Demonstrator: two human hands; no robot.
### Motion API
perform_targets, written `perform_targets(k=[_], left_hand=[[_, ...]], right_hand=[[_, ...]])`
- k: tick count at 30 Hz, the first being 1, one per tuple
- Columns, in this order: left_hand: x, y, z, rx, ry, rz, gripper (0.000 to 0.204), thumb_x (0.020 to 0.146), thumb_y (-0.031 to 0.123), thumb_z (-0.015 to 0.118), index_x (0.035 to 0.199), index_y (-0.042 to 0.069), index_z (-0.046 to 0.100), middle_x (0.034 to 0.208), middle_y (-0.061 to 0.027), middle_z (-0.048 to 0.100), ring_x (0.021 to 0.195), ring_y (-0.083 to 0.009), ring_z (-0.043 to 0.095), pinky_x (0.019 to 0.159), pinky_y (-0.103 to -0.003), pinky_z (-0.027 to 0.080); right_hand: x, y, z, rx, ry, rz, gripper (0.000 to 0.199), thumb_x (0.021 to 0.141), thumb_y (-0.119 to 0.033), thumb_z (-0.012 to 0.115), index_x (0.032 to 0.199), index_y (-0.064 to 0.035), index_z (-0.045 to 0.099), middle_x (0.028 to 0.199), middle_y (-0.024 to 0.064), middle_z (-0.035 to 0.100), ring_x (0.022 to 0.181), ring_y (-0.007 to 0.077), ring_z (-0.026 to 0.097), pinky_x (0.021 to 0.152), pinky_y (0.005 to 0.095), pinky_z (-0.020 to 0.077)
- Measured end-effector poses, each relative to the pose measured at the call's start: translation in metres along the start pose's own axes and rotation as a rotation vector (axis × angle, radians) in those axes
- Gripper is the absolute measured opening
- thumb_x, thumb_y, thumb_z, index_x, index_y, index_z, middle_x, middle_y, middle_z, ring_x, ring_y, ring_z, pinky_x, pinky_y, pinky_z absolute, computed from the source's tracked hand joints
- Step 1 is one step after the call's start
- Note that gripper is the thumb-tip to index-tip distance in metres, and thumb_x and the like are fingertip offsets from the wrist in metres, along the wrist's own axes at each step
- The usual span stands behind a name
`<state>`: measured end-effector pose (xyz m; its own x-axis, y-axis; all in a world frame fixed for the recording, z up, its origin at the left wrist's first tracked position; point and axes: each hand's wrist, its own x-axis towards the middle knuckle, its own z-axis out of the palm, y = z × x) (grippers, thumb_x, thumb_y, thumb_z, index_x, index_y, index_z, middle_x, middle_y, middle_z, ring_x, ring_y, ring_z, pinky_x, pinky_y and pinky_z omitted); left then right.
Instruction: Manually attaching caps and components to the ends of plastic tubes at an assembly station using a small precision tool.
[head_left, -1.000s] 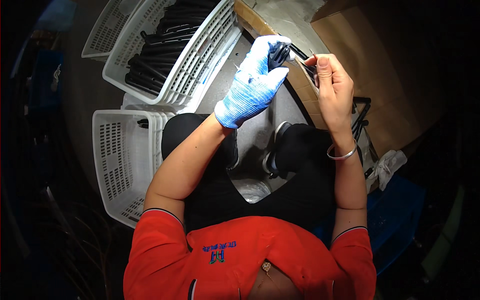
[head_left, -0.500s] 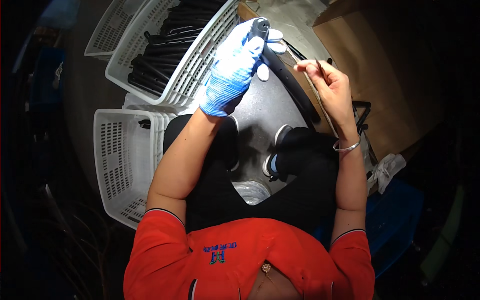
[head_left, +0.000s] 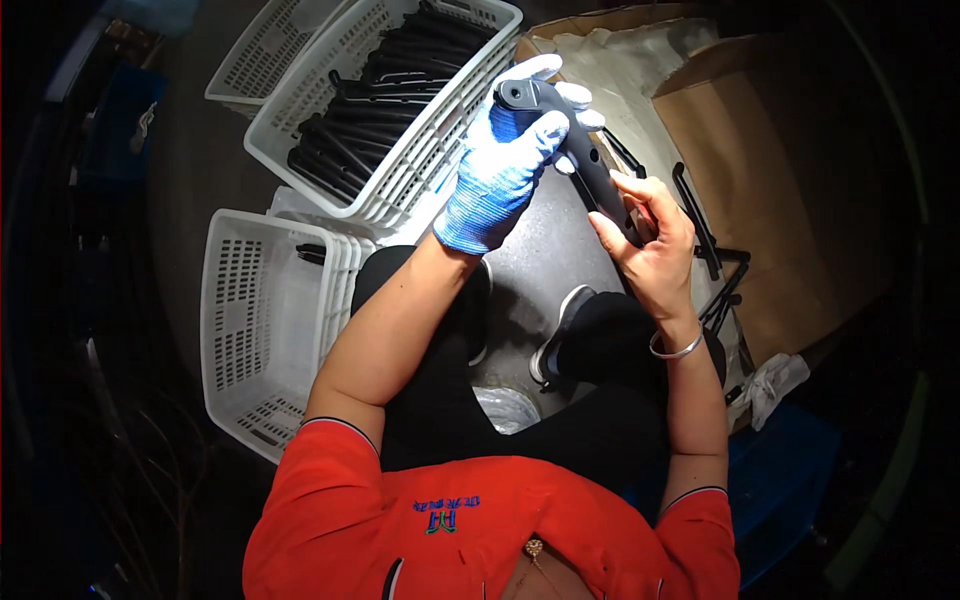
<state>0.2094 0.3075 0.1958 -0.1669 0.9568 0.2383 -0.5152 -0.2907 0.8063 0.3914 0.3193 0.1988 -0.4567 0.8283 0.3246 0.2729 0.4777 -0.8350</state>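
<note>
While aloft, black bar (head_left: 597, 183) aslant, lower-rightward.

Both hands (head_left: 498, 178) (head_left: 657, 250) partly hide the black bar (head_left: 597, 182).

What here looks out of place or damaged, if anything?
A few black rods look untidy: they lie at uneven angles beside the brown cardboard, unlike the parts packed in the white basket. A crumpled white sheet lies near the cardboard's lower corner. I see no clear damage on the held black tube.
</note>
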Motion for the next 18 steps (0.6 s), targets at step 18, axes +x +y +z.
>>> perform_targets(k=[18], left_hand=[[0.020, 0.033, -0.014, -0.324, 0.303, 0.416, 0.008, 0.091, 0.013, 0.048, 0.084, 0.009, 0.048, 0.065, -0.0047, 0.053, 0.059, -0.0192, 0.056, 0.059, -0.030, 0.048]], right_hand=[[0.008, 0.000, 0.015, 0.113, 0.226, -0.130, 0.019, 0.095, -0.010, 0.053, 0.108, 0.0007, 0.061, 0.096, 0.0064, 0.064, 0.076, 0.0032, 0.052, 0.068, 0.0161, 0.0415]])
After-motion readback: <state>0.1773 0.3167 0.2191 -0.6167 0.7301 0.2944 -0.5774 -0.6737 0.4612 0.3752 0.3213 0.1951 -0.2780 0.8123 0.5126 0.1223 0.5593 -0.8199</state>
